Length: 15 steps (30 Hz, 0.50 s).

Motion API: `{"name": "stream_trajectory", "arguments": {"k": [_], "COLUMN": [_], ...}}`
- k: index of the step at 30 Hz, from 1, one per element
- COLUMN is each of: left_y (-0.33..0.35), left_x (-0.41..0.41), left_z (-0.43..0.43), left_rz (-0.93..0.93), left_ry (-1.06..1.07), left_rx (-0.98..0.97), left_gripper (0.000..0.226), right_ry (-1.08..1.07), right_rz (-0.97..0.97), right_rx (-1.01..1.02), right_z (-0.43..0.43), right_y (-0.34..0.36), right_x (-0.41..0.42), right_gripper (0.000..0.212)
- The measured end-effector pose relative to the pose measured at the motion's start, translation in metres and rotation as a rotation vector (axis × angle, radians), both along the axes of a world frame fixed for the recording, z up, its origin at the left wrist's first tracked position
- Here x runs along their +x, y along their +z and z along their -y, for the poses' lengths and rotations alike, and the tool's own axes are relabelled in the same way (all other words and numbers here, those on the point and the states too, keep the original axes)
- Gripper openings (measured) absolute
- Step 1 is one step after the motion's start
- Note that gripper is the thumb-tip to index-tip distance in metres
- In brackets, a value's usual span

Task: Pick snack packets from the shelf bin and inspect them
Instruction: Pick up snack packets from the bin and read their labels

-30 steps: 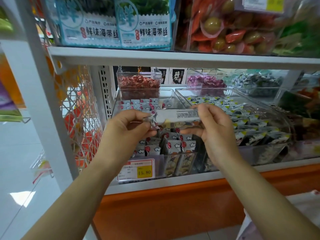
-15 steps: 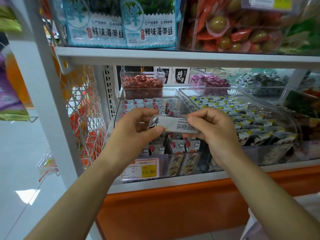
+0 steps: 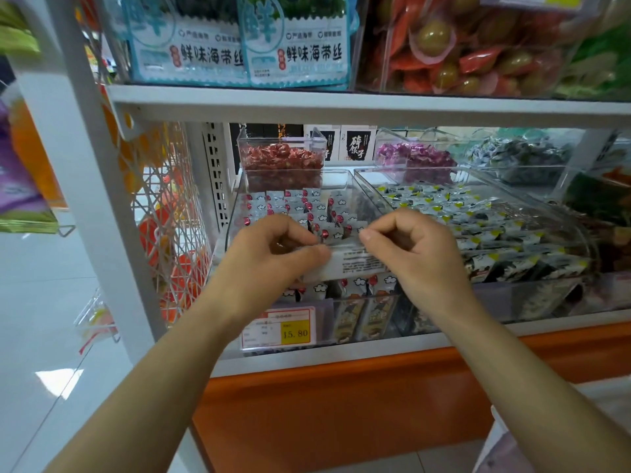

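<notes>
One white snack packet [image 3: 351, 262] is held at both ends. Our left hand [image 3: 269, 257] pinches its left end and our right hand [image 3: 413, 254] pinches its right end. It hangs just above the near part of the clear bin [image 3: 233, 216], print facing us. We think we are checking it now. Next we may flip it over gently.

At twelve o'clock, blue packs [image 3: 300, 52] read 鲜味海带丝; a box [image 3: 355, 146] below reads 碎银子. The yellow price tag [image 3: 295, 332] toward six o'clock reads 15.80.
</notes>
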State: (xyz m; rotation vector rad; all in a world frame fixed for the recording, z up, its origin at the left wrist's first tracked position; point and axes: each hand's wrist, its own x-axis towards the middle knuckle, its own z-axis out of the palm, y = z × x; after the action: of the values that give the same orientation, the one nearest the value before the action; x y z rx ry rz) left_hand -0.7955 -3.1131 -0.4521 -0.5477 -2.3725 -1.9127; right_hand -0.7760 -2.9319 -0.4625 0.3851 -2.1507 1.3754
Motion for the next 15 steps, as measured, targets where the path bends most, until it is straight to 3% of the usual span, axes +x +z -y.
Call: {"name": "stream_trajectory", "arguments": {"k": [5,11,15], "left_y": [0.006,0.006,0.005], "left_x": [-0.003,-0.005,-0.007], "left_z": [0.013,0.018,0.018], "left_rz": [0.246,0.34,0.315], "left_ry": [-0.157,-0.108,-0.08], "left_rx": [0.096,0.094,0.08], "left_gripper": [0.029,0.02,0.027], "right_ry": [0.072,0.137,0.118], "right_rz": [0.026,0.055,0.065], "right_rx": [0.008,-0.007,-0.052], "right_z": [0.002,0.002,0.003], "right_y": [0.0,-0.001,-0.002], "right_x": [0.0,-0.001,-0.002], "right_gripper": [0.013,0.01,0.009]}}
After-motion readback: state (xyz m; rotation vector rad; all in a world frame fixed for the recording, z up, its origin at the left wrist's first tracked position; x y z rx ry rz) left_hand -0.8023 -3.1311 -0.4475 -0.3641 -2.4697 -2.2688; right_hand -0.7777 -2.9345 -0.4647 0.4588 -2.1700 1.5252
